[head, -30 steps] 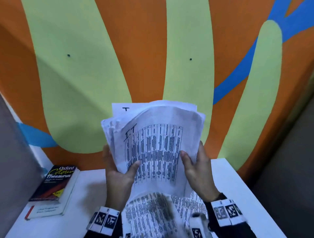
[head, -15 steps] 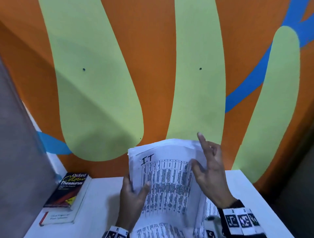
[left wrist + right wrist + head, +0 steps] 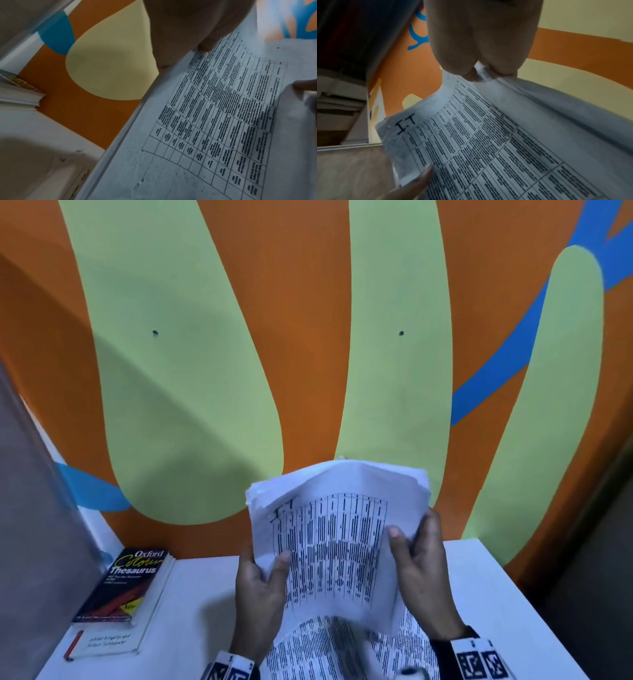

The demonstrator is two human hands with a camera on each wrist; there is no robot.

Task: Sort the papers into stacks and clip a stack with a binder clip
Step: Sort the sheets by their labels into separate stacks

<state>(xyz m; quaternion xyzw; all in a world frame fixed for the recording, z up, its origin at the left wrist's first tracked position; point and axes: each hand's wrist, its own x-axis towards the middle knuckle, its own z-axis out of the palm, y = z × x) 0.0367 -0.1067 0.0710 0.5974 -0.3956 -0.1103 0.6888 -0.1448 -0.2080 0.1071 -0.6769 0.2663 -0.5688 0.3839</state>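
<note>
A sheaf of printed papers (image 3: 337, 542) with dense tables stands upright above the white table (image 3: 191, 621); its top sheet is marked "IT". My left hand (image 3: 263, 577) grips the sheaf's left edge, thumb on the front. My right hand (image 3: 414, 556) grips its right edge, thumb on the printed face. The sheets bow and fan at the top. More printed papers (image 3: 325, 648) lie flat on the table under my wrists. The left wrist view shows the table-printed sheet (image 3: 214, 121) close up, and the right wrist view shows the "IT" page (image 3: 471, 142). No binder clip is visible.
Two books are stacked at the table's left, an Oxford Colour Thesaurus (image 3: 126, 583) on top of a white one (image 3: 106, 642). A painted orange, green and blue wall (image 3: 308, 337) rises right behind the table. A grey panel (image 3: 30, 542) borders the left side.
My right hand has come back down onto the sheaf's right edge after lifting off it. The papers have been squared closer together and sit lower than a second ago.
</note>
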